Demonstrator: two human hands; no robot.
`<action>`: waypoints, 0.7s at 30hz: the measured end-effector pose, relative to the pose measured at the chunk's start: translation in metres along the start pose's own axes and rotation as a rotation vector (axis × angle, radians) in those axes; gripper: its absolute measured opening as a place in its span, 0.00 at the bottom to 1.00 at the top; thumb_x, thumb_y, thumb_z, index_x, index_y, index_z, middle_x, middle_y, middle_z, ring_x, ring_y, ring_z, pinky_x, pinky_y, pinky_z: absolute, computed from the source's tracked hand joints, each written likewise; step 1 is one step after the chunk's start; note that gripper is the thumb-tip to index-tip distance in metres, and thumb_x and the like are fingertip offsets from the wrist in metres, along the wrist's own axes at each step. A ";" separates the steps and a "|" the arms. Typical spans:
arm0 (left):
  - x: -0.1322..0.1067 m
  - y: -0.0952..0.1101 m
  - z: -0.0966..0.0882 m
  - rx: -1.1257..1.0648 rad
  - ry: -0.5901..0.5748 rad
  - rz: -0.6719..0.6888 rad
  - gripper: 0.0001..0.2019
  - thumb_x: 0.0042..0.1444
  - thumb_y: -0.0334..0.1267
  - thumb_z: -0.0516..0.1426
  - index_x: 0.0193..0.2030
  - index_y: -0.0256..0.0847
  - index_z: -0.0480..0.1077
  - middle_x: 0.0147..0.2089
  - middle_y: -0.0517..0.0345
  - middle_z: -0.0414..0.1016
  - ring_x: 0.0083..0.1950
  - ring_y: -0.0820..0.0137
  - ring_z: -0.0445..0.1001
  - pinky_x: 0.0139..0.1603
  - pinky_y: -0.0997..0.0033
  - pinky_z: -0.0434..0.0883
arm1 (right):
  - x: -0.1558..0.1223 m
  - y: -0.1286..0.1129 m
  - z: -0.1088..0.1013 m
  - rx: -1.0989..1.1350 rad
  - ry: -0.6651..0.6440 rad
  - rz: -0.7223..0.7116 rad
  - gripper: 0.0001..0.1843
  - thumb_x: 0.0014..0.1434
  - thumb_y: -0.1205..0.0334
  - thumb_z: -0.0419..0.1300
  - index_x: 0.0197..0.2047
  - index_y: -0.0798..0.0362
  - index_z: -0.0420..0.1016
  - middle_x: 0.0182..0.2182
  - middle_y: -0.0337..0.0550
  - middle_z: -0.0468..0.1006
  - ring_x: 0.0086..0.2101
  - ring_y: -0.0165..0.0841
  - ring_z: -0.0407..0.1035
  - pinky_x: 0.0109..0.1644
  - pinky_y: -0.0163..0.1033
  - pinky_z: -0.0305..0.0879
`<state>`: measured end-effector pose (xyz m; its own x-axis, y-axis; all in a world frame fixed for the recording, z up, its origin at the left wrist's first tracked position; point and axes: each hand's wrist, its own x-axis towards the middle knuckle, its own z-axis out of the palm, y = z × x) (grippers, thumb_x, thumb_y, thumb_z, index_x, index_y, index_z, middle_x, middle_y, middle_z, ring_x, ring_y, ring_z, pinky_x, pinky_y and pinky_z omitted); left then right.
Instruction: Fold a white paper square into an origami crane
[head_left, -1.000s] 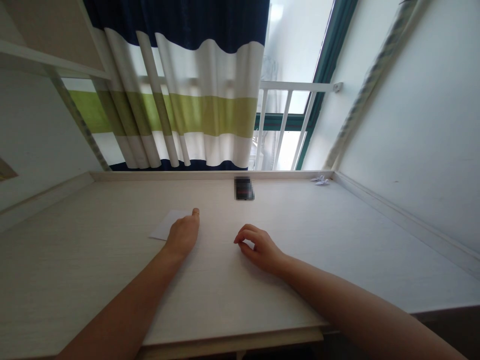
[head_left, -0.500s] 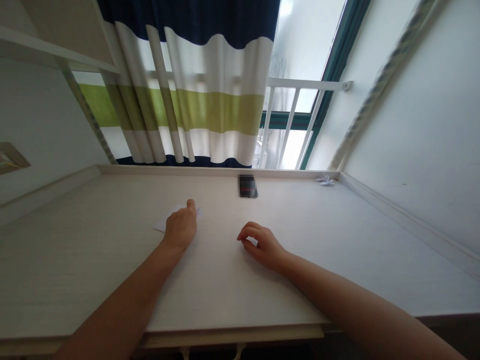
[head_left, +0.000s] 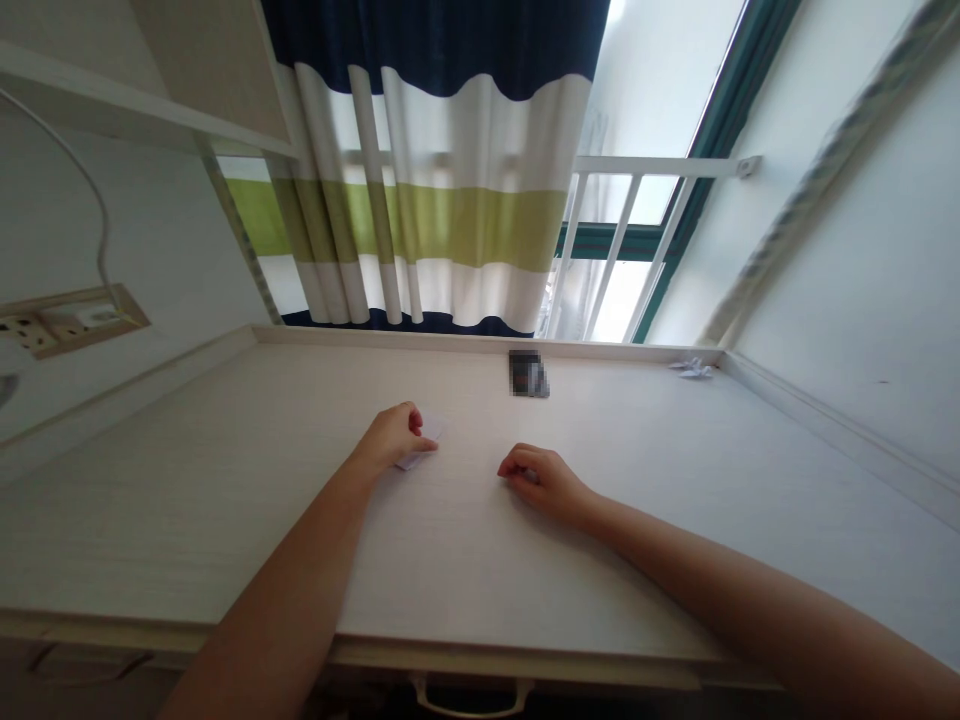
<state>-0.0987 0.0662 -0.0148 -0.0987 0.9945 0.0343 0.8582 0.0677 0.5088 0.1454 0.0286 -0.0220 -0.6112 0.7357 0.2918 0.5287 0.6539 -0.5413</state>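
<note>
My left hand (head_left: pixel 396 436) is closed at the middle of the pale desk (head_left: pixel 450 560), thumb and fingers pinching a small white piece of paper (head_left: pixel 409 461). Part of the paper lies under the hand and is hidden; another bit shows past the fingertips. To its right, my right hand (head_left: pixel 546 480) rests on the desktop with fingers curled and the tips together. What the right fingers hold, if anything, I cannot make out. A gap of bare desktop separates the two hands.
A dark, blurred-out object (head_left: pixel 528 374) lies near the desk's back edge. Several folded white paper pieces (head_left: pixel 694 368) sit in the back right corner. A striped curtain (head_left: pixel 465 220) and white railing (head_left: pixel 660 167) stand behind. A socket panel (head_left: pixel 75 318) is on the left wall.
The view has swung left. My left hand has turned, so its thumb now points right and the pinch on the paper shows. My right hand's fingers have curled closer together.
</note>
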 end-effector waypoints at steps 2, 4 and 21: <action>0.004 -0.003 -0.002 0.005 0.041 -0.011 0.13 0.39 0.42 0.61 0.31 0.40 0.67 0.34 0.57 0.74 0.35 0.68 0.73 0.34 0.73 0.67 | 0.017 -0.004 0.002 -0.026 -0.040 -0.018 0.09 0.50 0.74 0.53 0.33 0.56 0.72 0.32 0.44 0.74 0.31 0.30 0.68 0.35 0.36 0.65; 0.006 -0.006 -0.005 0.025 0.129 -0.055 0.10 0.47 0.41 0.56 0.34 0.38 0.68 0.40 0.50 0.72 0.43 0.64 0.71 0.42 0.69 0.66 | 0.039 -0.010 0.006 -0.053 -0.081 -0.049 0.11 0.52 0.67 0.54 0.40 0.56 0.71 0.39 0.48 0.73 0.38 0.35 0.68 0.43 0.41 0.64; 0.027 -0.039 -0.006 -0.009 0.211 -0.302 0.14 0.56 0.37 0.51 0.48 0.37 0.63 0.48 0.50 0.67 0.46 0.65 0.68 0.44 0.60 0.68 | 0.118 -0.050 0.065 -0.272 -0.354 -0.032 0.27 0.45 0.48 0.60 0.43 0.62 0.73 0.51 0.61 0.66 0.49 0.48 0.62 0.50 0.44 0.59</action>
<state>-0.1376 0.0900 -0.0281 -0.4495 0.8914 0.0575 0.7700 0.3540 0.5308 0.0086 0.0716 -0.0116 -0.7685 0.6398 -0.0084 0.6132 0.7326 -0.2954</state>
